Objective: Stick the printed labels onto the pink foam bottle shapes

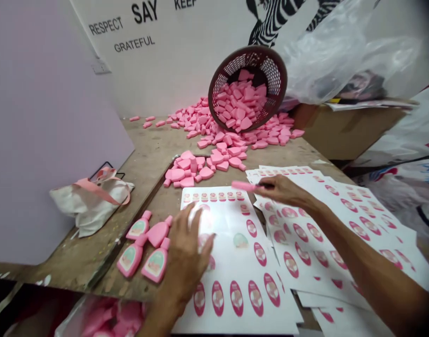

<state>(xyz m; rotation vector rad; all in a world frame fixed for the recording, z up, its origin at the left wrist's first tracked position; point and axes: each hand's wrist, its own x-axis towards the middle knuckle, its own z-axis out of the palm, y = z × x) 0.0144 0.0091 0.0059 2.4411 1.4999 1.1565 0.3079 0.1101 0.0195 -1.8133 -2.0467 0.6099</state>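
right hand (283, 191), pinching a pink piece (243, 186)

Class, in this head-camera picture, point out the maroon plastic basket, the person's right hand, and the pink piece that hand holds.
Maroon plastic basket (251, 49): head view, on its upper rim.
Right hand (284, 191): head view, on its back.
Pink piece (243, 186): head view, on its exposed end.

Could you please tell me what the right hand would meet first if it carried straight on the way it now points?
The right hand, pinching a pink piece, would probably meet the heap of pink pieces first, though depth is hard to judge from this view.
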